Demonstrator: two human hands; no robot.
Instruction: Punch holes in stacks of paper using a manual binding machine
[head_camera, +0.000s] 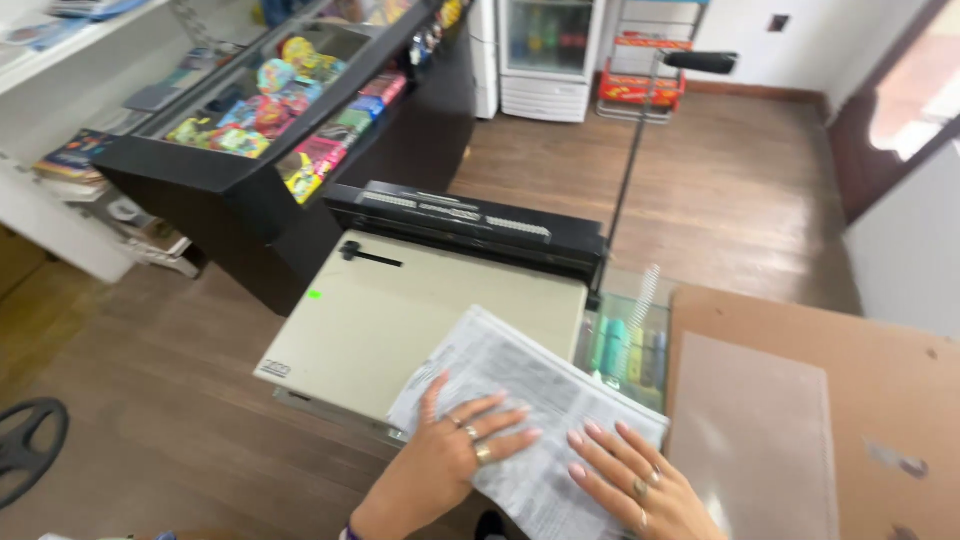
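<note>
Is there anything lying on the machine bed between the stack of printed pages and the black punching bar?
Nothing visible does. Both hands, left hand and right hand, press flat on the paper stack; the beige bed up to the black bar is bare.

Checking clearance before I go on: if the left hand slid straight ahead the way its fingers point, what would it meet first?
The left hand lies flat on the printed paper stack, fingers aimed up-right. Ahead is only more paper, then probably the glass edge with its white binding coil.
</note>
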